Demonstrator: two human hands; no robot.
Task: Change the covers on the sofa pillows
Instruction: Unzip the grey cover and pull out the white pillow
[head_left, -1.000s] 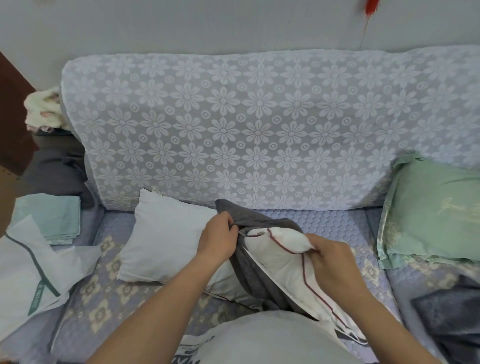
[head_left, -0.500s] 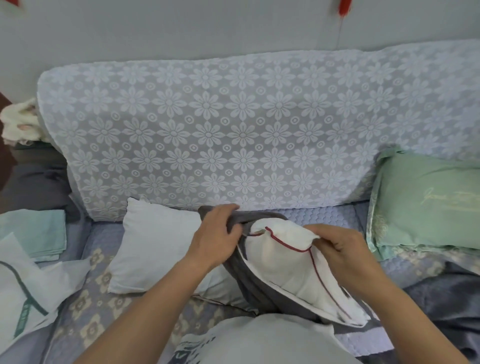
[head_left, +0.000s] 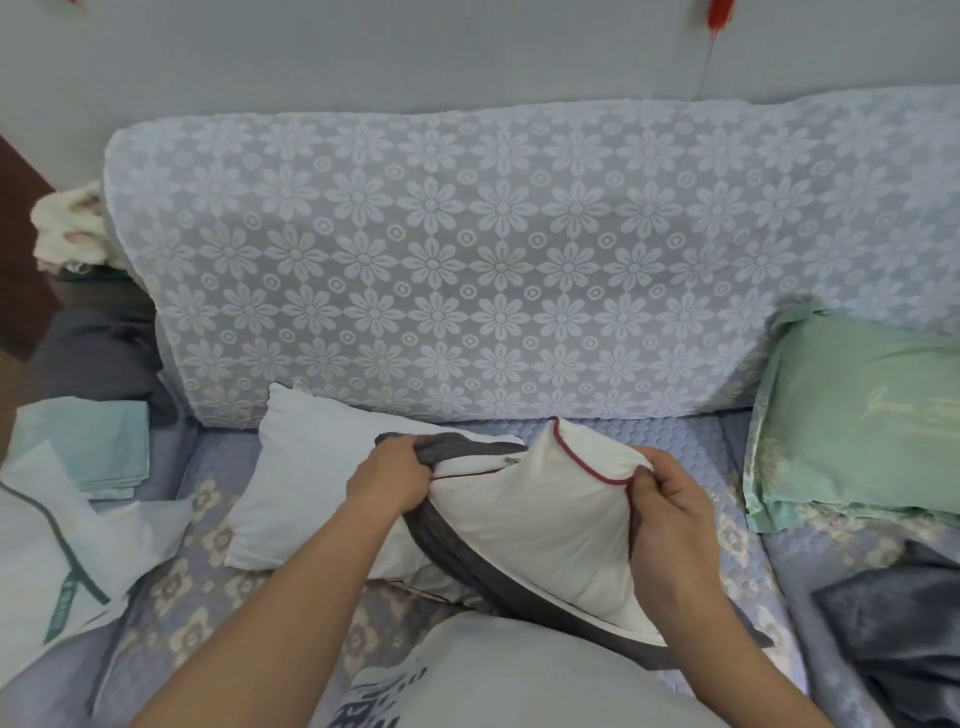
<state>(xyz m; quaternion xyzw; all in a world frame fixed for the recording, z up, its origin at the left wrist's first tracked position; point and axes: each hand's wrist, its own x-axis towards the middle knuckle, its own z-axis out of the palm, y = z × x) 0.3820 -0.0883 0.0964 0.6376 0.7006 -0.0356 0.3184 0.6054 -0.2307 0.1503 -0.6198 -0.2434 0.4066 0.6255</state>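
Left of the grip, a bare white pillow (head_left: 317, 467) lies uncovered, so work remains. The left hand (head_left: 390, 475) bunches the dark grey fabric cover (head_left: 457, 545), while the right hand (head_left: 670, 512) pinches the red-piped white pillow (head_left: 540, 519), mostly exposed. Right of it, a green-covered pillow (head_left: 857, 421) seems finished.

A single head-worn camera looks forward and down from above the sofa's front edge, close over both forearms. It faces the sofa (head_left: 519, 260) backrest squarely, with the wall (head_left: 415, 52) along the top of its wide-angle view.
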